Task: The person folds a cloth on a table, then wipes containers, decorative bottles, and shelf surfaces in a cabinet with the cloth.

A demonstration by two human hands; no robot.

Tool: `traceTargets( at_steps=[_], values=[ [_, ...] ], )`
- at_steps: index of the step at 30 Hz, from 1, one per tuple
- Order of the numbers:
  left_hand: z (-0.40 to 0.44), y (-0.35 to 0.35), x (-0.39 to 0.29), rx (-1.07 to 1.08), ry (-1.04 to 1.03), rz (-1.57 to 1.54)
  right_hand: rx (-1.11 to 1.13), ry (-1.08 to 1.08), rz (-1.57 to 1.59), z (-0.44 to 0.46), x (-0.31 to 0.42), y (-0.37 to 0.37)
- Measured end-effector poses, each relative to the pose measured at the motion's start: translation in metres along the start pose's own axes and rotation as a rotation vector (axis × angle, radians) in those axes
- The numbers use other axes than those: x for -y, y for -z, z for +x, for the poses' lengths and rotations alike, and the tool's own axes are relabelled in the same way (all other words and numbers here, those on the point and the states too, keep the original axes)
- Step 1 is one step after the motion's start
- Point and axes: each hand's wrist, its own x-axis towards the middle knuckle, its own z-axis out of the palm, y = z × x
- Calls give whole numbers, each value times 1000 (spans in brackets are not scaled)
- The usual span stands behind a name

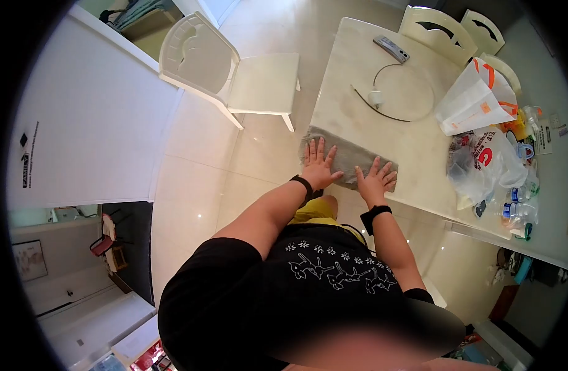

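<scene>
A grey cloth [347, 162] lies folded flat along the near left edge of the white table [333, 80]. My left hand [320, 166] presses on the cloth's left part with its fingers spread. Toward the cloth's right end, my right hand [375, 183] rests flat, fingers apart as well. Neither hand grips anything. Beyond the cloth, a white charger plug [375, 98] with a dark cable sits on the tabletop. A grey remote control [391, 49] lies farther back.
A white chair [262, 80] stands left of the table, and more chairs [437, 34] line its far side. On the table's right are a white and orange bag [477, 99], a clear plastic bag [488, 162] and plastic bottles [520, 210].
</scene>
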Motion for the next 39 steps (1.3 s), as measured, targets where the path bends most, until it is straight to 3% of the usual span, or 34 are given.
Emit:
traceTargets(
  at_steps=[4,11,24,28,30,39],
  values=[
    [17,6,7,184,35,-170,-55,-76,-64,11,12,0],
    [48,36,-7,359,133,-10,-223,-24,-242,39,17,-1],
    [105,45,-16,410,146,108,-334,68,-236,80,14,4],
    [117,87,-39,423,243,-13,-358,90,-252,91,13,6],
    [130,83,-38,566,281,-3,-372,104,-260,98,13,9],
    [164,87,-42,532,244,-15,-379,122,-252,130,15,20]
  ],
)
